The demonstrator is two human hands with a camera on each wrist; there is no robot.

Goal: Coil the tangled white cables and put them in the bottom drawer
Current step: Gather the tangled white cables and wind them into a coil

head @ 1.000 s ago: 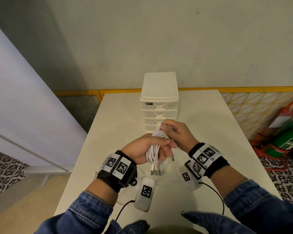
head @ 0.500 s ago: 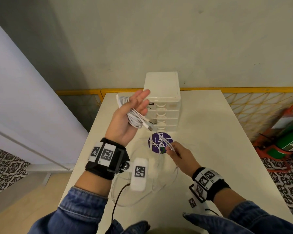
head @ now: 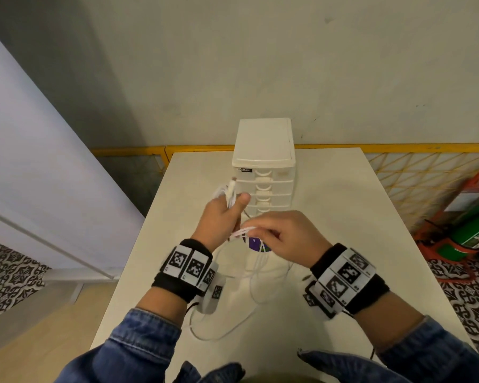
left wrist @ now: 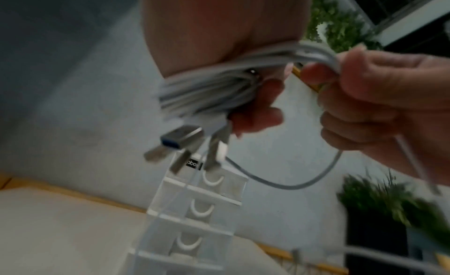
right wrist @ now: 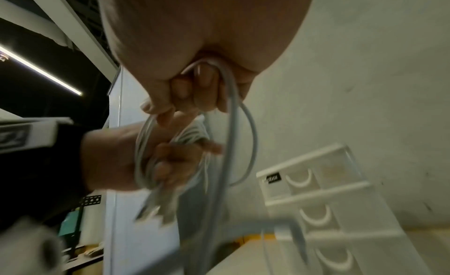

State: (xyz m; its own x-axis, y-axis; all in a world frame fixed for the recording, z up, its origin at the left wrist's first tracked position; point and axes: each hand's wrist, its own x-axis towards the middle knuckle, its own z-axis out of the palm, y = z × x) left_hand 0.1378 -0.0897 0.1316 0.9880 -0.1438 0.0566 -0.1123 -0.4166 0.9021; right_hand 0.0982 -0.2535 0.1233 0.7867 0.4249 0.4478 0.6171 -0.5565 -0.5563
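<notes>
My left hand [head: 233,205] grips a bundle of coiled white cables [head: 227,194] in front of the white drawer unit [head: 263,145], with USB plugs [left wrist: 180,136] sticking out of the bundle. Just to its right, my right hand [head: 257,233] pinches a few white strands [head: 242,232] and holds them against the left hand. In the right wrist view the cable [right wrist: 231,125] loops from my right fingers [right wrist: 194,90] round the left hand [right wrist: 116,154]. Loose cable [head: 233,327] trails over the table. The visible drawers [right wrist: 314,213] are closed; my hands hide the bottom one in the head view.
A purple disc [head: 256,243] lies on the white table [head: 343,217] under my right hand. A yellow railing [head: 398,147] runs behind the table, with a green cylinder [head: 473,233] and orange stand on the floor at right. A pale wall panel [head: 39,161] stands at left.
My left hand has come down and turned over with the bundle. My right hand has risen from the table to the left hand, bringing cable strands up with it.
</notes>
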